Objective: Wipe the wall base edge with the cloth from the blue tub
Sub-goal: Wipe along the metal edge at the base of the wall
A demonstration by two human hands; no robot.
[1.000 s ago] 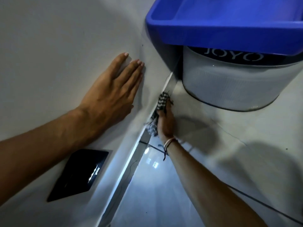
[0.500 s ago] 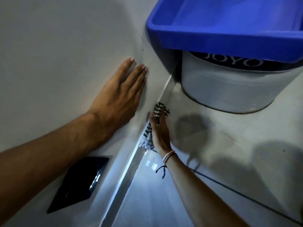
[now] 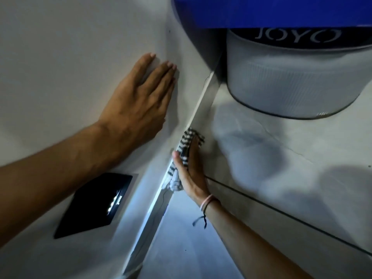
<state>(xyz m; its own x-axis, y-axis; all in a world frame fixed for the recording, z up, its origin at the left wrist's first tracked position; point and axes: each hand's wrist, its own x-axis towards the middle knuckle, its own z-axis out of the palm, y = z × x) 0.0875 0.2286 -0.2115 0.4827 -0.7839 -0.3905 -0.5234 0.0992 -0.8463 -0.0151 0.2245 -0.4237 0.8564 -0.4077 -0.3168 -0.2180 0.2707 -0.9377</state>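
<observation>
A black-and-white striped cloth (image 3: 186,144) is pressed against the wall base edge (image 3: 198,105), which runs diagonally from the lower middle up toward the tub. My right hand (image 3: 190,170) holds the cloth flat against that edge, fingers stretched along it. My left hand (image 3: 138,101) lies flat on the white wall above the edge, fingers spread, holding nothing. The blue tub (image 3: 271,11) sits at the top right, on a white container.
The white container (image 3: 298,85) marked JOYO stands on the floor near the far end of the edge. A black rectangular plate (image 3: 94,202) is set in the wall at lower left. Grey floor tiles (image 3: 281,178) spread to the right.
My right hand has slid the cloth back along the base edge, away from the tub and toward me. The left hand has stayed on the wall.
</observation>
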